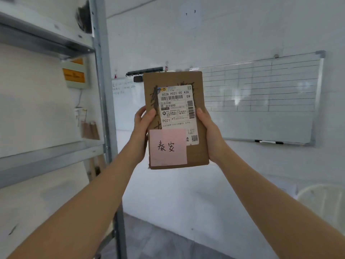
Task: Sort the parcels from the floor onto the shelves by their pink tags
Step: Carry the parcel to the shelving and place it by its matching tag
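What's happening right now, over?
Left hand and right hand grip parcel upright. Pink tag faces camera. Shelves left, nothing in the way.

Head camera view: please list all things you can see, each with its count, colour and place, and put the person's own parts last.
parcel: 1, brown cardboard, held upright at centre.
pink tag: 1, pink with black handwriting, on the parcel's lower left.
shipping label: 1, white with barcodes, on the parcel front, above the tag.
shelf rack: 1, grey metal, at left.
whiteboard: 1, white with a ruled grid, on the wall at right.
markers: count unclear, black and white, on the whiteboard's ledge.
chair: 1, white, lower right, partly seen.
wall box: 1, pale with orange labels, behind the rack.
left hand: 1, on the parcel's left edge.
right hand: 1, on the parcel's right edge.
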The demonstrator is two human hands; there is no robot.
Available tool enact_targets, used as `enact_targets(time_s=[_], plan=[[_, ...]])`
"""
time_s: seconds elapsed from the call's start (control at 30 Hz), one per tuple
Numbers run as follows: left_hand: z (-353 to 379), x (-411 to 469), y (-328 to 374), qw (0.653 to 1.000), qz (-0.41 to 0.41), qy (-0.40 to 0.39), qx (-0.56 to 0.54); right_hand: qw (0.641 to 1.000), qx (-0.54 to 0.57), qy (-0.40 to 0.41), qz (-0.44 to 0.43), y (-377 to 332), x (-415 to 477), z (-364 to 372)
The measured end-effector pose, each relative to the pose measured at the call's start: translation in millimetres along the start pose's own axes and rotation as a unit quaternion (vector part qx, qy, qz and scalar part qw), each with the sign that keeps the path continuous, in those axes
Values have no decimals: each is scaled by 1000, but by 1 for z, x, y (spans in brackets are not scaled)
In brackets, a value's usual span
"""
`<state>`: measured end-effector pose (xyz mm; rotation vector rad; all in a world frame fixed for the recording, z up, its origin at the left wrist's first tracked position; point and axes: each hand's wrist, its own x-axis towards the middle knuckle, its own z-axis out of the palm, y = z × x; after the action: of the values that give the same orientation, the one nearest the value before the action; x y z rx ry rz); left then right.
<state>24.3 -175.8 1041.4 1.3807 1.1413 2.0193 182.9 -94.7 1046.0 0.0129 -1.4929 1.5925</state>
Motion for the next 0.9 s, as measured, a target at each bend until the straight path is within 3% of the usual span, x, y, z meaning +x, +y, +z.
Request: enact_targets(time_s=[0.13,0.4,0.63,0.9], plan=[[-28,-53,31,997,-17,69,11,995,65,-76,29,11,-16,40],[-110,-168,124,967,31,229,110,960,174,-194,101,39,-50,179],[-176,-305,230,906,60,377,183,904,246,-326,131,48,-110,348],[-215,-489,355,822,97,501,251,820,324,-433,188,20,-242,530]])
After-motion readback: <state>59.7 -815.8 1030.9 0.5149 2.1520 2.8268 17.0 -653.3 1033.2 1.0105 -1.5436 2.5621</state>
